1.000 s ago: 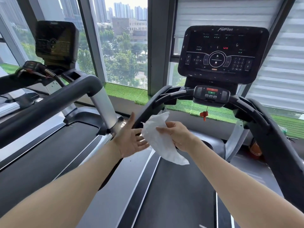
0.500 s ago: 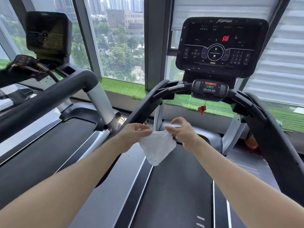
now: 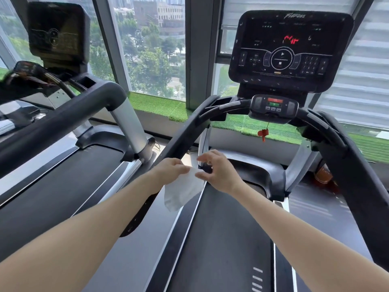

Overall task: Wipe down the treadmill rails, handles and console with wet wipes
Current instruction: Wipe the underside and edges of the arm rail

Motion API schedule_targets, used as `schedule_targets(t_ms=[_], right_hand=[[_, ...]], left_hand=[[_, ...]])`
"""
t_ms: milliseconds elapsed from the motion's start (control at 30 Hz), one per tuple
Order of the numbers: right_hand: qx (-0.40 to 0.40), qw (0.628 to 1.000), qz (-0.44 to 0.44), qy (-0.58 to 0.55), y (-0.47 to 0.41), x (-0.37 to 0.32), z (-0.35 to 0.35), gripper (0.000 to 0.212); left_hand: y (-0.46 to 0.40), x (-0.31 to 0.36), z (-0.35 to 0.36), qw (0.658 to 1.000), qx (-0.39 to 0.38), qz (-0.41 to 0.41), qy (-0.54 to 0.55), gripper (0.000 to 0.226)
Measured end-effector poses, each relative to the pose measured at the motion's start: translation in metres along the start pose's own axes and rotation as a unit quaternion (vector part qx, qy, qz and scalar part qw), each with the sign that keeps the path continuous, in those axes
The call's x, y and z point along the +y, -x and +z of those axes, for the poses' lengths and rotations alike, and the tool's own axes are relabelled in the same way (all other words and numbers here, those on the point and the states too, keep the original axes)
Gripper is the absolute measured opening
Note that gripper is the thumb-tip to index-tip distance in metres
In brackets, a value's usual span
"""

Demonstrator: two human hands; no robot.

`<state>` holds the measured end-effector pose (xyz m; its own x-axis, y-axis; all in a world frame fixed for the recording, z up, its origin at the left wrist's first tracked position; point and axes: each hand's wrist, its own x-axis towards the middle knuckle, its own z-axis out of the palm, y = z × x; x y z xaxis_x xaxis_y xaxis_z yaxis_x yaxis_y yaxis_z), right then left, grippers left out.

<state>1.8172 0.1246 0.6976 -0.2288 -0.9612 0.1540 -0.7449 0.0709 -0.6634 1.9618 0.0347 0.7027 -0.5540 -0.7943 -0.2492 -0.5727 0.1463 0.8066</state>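
Wet wipe (image 3: 183,191): white, hanging limp from the left hand (image 3: 168,170), out over the left edge of the treadmill deck, between the black left handrail (image 3: 179,140) and the dark running belt (image 3: 221,239). Its top corner is pinched between the left hand's thumb and fingertips; the rest droops down and toward the camera, free of the deck as far as can be seen.

Left hand: closed in a pinch on the wipe, knuckles up, lying just in front of the lower stretch of the left handrail. Whether it touches the rail cannot be told.

Right hand (image 3: 219,173): just right of the left hand, fingers loosely spread and curled, thumb pointing left toward the wipe's top edge. It appears to be off the wipe, with nothing in its grasp.

Console (image 3: 290,49): far, centre-right, dark panel with red digits lit, blurred. Below it a small control pod (image 3: 273,108) with red and green buttons sits on the crossbar. A red safety clip (image 3: 263,133) dangles beneath on a cord.

Right handrail (image 3: 347,165): thick, black, curving near along the right side.

Second treadmill (image 3: 63,123) to the left, own dark console. Windows (image 3: 151,49) beyond, trees and buildings outside; green turf strip (image 3: 157,104) along the sill.
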Motion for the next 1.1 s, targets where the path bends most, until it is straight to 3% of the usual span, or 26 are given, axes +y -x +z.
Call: schedule_targets(t_ms=[100, 167, 233, 267, 400, 433, 500, 600, 667, 733, 833, 967, 1033, 1100], right_hand=[[-0.085, 0.996, 0.036, -0.014, -0.006, 0.001, 0.008, 0.062], [-0.023, 0.999, 0.044, -0.007, -0.01, 0.001, 0.015, 0.048], [0.07, 0.996, 0.06, 0.006, -0.012, 0.0, 0.023, 0.027], [0.077, 0.995, 0.069, -0.008, -0.012, -0.002, 0.028, 0.022], [-0.068, 0.989, 0.099, -0.081, -0.012, -0.007, 0.051, 0.046], [-0.083, 0.987, 0.105, -0.086, -0.013, -0.008, 0.056, 0.041], [-0.093, 0.983, 0.117, -0.106, -0.015, -0.009, 0.06, 0.017], [-0.115, 0.976, 0.132, -0.128, -0.019, -0.01, 0.061, 0.015], [-0.134, 0.968, 0.142, -0.155, -0.02, -0.011, 0.061, 0.015], [-0.134, 0.961, 0.162, -0.179, -0.022, -0.012, 0.06, 0.013], [-0.116, 0.953, 0.169, -0.222, -0.023, -0.009, 0.06, 0.013], [-0.059, 0.954, 0.145, -0.256, -0.024, -0.004, 0.067, 0.015], [0.021, 0.94, 0.159, -0.3, -0.026, -0.001, 0.072, 0.017], [0.054, 0.902, 0.213, -0.372, -0.025, 0.006, 0.082, 0.022]], left_hand=[[0.003, -0.003, -0.006, 0.999, -0.039, 0.013, 0.034, 0.019], [0.001, -0.008, -0.01, 0.992, -0.046, -0.008, 0.119, 0.019], [-0.004, -0.016, -0.011, 0.977, -0.009, -0.048, 0.209, 0.017], [-0.005, -0.02, -0.011, 0.964, 0.015, -0.073, 0.254, 0.016], [-0.007, -0.029, -0.008, 0.916, -0.001, -0.112, 0.384, 0.015], [-0.007, -0.03, -0.009, 0.917, -0.009, -0.104, 0.386, 0.015], [-0.011, -0.034, -0.015, 0.922, -0.004, -0.091, 0.377, 0.015], [-0.022, -0.048, -0.025, 0.958, 0.049, -0.063, 0.275, 0.012], [-0.026, -0.057, -0.032, 0.983, 0.129, 0.016, 0.129, 0.014], [-0.024, -0.062, -0.036, 0.969, 0.194, 0.153, 0.005, 0.014], [-0.019, -0.062, -0.031, 0.954, 0.126, 0.262, -0.08, 0.004], [-0.023, -0.069, -0.02, 0.982, -0.045, 0.182, -0.022, 0.021], [-0.025, -0.073, -0.015, 0.985, -0.078, 0.144, 0.046, 0.019], [-0.029, -0.079, -0.009, 0.978, -0.079, 0.079, 0.178, 0.018]])
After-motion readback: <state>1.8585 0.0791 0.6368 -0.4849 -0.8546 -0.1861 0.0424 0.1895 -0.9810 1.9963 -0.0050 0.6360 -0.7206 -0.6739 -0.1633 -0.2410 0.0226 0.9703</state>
